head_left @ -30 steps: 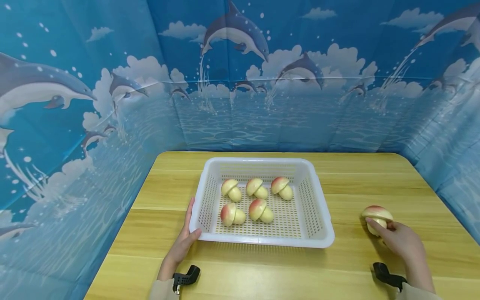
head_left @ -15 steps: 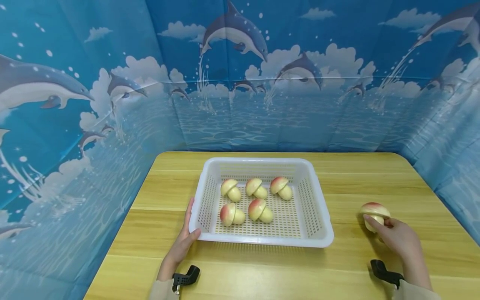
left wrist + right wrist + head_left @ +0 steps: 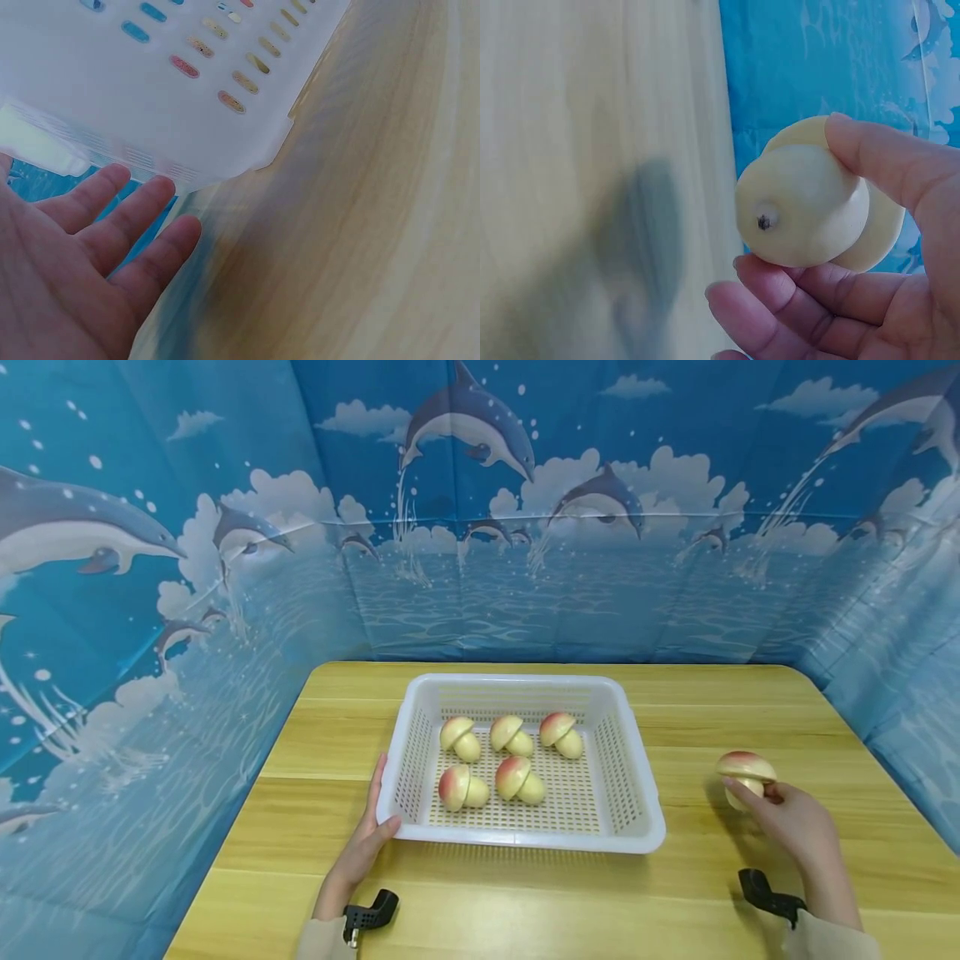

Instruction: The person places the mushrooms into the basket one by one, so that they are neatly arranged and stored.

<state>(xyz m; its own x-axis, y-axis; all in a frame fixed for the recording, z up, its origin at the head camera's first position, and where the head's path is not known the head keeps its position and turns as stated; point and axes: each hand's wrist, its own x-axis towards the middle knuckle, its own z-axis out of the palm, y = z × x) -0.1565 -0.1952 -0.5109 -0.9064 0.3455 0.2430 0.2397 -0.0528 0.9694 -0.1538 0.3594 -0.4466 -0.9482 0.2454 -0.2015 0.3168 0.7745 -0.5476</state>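
Observation:
A white plastic basket (image 3: 521, 839) stands on the table with several red-and-cream model mushrooms (image 3: 513, 778) lying inside, in two rows. My left hand (image 3: 360, 852) rests at its front left corner, thumb by the rim. In the left wrist view the left fingers (image 3: 142, 217) stretch out straight along the basket's outer wall (image 3: 150, 90). To the right of the basket, my right hand (image 3: 798, 827) pinches another mushroom (image 3: 746, 766) by its stem, cap facing away. The right wrist view shows the stem's rounded end (image 3: 802, 202) with a small dark spot, thumb above and fingers below.
The wooden table (image 3: 525, 910) has its far edge against a blue dolphin-print curtain (image 3: 525, 593), which also hangs at both sides. A shadow (image 3: 645, 247) falls on the table beside the held mushroom. Black wrist mounts (image 3: 772, 897) sit on both wrists.
My right hand has moved slightly away from me and left with the mushroom, which looks raised a little off the table. The left hand and basket have stayed in place.

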